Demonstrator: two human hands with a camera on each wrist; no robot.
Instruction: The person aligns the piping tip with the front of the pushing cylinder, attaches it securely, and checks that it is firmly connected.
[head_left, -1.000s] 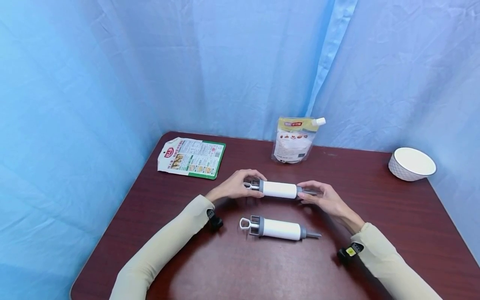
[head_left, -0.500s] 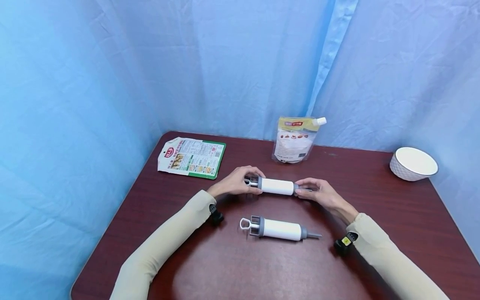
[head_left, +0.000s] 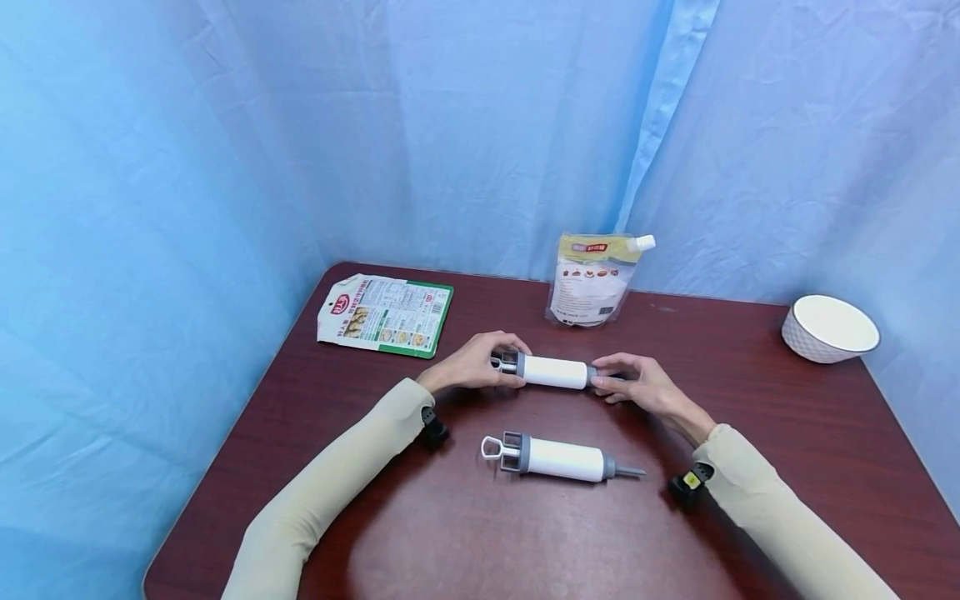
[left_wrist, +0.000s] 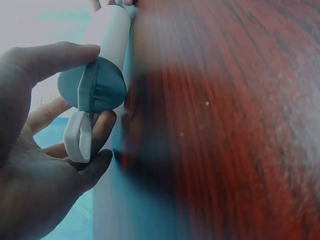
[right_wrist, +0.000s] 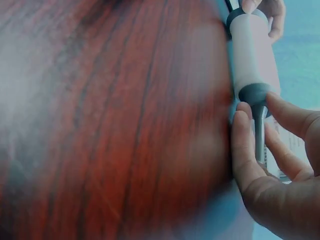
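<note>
An icing syringe point(head_left: 555, 372) with a white barrel, grey end caps and a ring-handled plunger lies crosswise between my two hands. My left hand point(head_left: 480, 363) grips its grey cap at the plunger end, thumb and fingers on opposite sides. In the left wrist view the white plunger ring point(left_wrist: 78, 137) juts back toward the palm. At the other end, my right hand point(head_left: 645, 387) pinches the grey cap, and the thin nozzle point(right_wrist: 259, 132) runs down between its fingers in the right wrist view. A second, similar syringe point(head_left: 565, 459) lies on the table nearer the person.
Behind the hands stands a spouted pouch point(head_left: 588, 283) with a white cap. A flat white-and-green packet point(head_left: 386, 315) lies at the back left. On the right edge of the brown table point(head_left: 480, 542) sits a white bowl point(head_left: 821, 343). Blue curtains point(head_left: 480, 133) hang behind.
Over the last second the held syringe has shifted slightly left and away from the person, and the right hand has moved left with it. The second syringe has stayed put.
</note>
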